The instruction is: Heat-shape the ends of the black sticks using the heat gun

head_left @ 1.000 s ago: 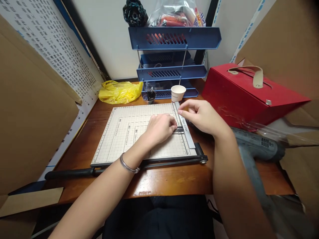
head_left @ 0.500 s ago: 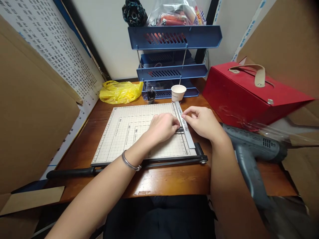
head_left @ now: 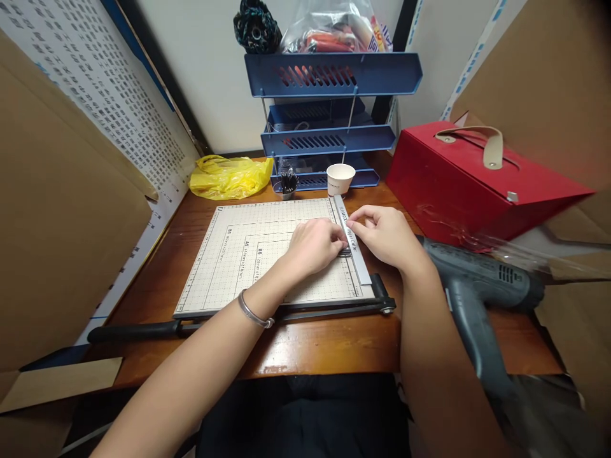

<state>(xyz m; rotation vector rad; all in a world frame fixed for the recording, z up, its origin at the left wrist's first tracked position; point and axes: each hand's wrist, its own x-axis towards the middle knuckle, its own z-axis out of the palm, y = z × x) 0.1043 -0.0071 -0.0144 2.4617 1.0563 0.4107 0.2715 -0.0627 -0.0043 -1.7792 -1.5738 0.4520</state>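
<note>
A paper cutter (head_left: 217,261) with a printed grid lies on the wooden table, its long black arm (head_left: 143,331) lowered along the near edge. My left hand (head_left: 315,245) rests over the board with its fingers closed on some thin black strips (head_left: 344,253), which lie against the grey ruler rail (head_left: 360,267). My right hand (head_left: 384,234) is on the other side of that rail, thumb and forefinger pinched at its edge. Whatever is between those fingertips is too small to make out.
Behind the cutter stand a white paper cup (head_left: 340,181), a small cup of black strips (head_left: 287,184) and a blue tray rack (head_left: 329,137). A yellow plastic bag (head_left: 229,178) lies left. To the right are a red box (head_left: 458,184) and a grey heat gun (head_left: 477,277).
Both hands hold nearly the same pose at the rail. The whole view has shifted slightly; otherwise little differs.
</note>
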